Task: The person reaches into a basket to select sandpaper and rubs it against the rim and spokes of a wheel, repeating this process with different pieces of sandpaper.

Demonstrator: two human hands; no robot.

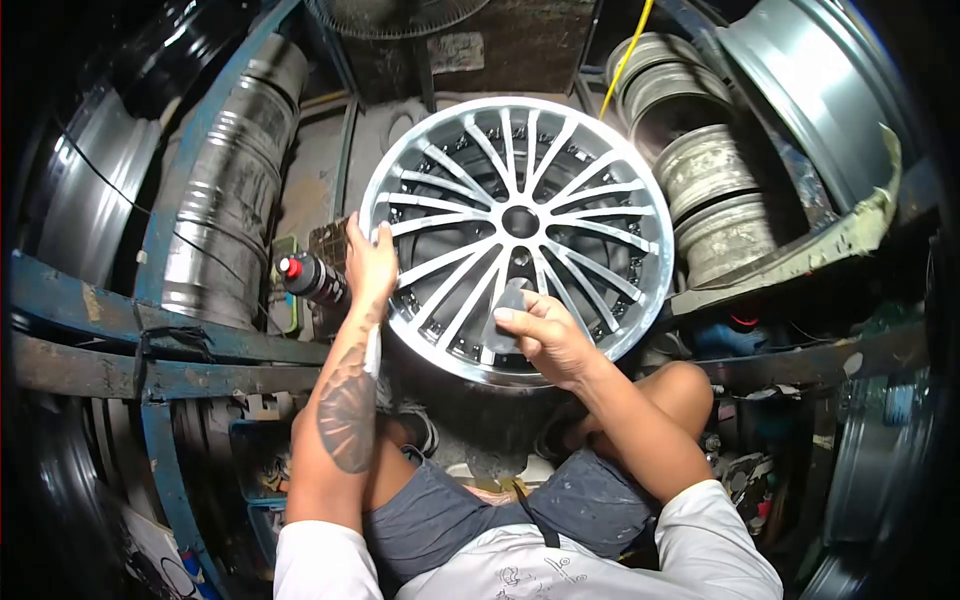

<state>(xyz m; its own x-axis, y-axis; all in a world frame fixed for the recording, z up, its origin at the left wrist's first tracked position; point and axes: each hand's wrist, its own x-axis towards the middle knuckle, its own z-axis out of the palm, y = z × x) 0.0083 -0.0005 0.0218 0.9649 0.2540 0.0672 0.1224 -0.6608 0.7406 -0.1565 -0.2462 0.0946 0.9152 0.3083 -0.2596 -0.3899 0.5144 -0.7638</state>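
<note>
A large alloy wheel rim (521, 183) with bright silver spokes and dark gaps lies face up in front of me. My left hand (372, 264) grips its left edge, thumb by the lip and fingers on the outer side. Over the lower spokes, my right hand (548, 336) pinches a folded dark grey piece of sandpaper (511, 300) between thumb and fingers. The sandpaper overlaps the spokes just below the hub.
A dark bottle with a red cap (314, 277) stands left of the wheel. Stacked rims (232, 180) line the left, and more rims (707, 165) the right, behind blue metal frames (170, 210). A fan (398, 14) and yellow hose (628, 56) are at the back.
</note>
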